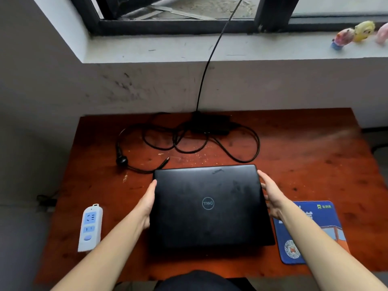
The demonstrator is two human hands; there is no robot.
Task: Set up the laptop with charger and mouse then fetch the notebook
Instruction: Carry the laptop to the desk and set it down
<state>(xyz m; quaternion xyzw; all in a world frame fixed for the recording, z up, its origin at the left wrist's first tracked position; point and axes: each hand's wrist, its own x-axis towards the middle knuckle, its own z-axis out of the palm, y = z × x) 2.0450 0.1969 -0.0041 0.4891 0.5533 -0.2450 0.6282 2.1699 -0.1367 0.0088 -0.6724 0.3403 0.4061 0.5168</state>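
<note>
A closed black laptop point(207, 206) lies on the reddish wooden desk point(304, 164), its logo facing away from me. My left hand point(147, 203) grips its left edge and my right hand point(271, 197) grips its right edge; the fingers under the laptop are hidden. Behind it lies the charger brick point(210, 123) with its black cable point(237, 152) looped over the desk. The charger's barrel plug point(164, 161) rests just beyond the laptop's far left corner. No mouse or notebook is in view.
A white and blue power strip point(90, 226) lies at the desk's left front. A blue mouse pad point(315, 227) sits to the right, partly under my right forearm. A black cord point(212, 55) runs up to the window. Small toy figures point(354, 34) stand on the sill.
</note>
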